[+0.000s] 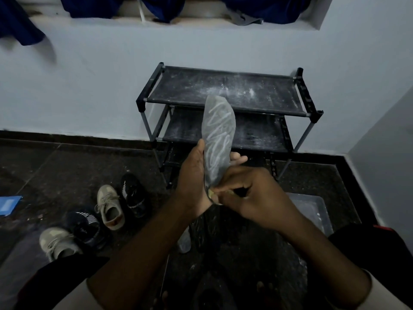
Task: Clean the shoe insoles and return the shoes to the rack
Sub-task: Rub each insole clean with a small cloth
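A dark insole [218,139] streaked with white foam stands upright in front of me. My left hand [194,173] grips its lower half, thumb on the left edge and fingertips showing on the right. At the insole's heel end my right hand [252,195] is curled round a small yellowish scrubber [211,193], which is mostly hidden. The black shoe rack [225,92] stands against the wall behind, its shelves dusted with white powder. Two beige sneakers [110,206] [57,241] and two black striped sneakers [134,194] [86,222] lie on the floor at left.
A clear plastic tub [312,209] sits on the dark floor at right, below my right forearm. Another insole [184,241] lies on the floor between my arms. A blue flat object [9,205] is at the left edge. Blue cloth [22,25] hangs from the ledge above.
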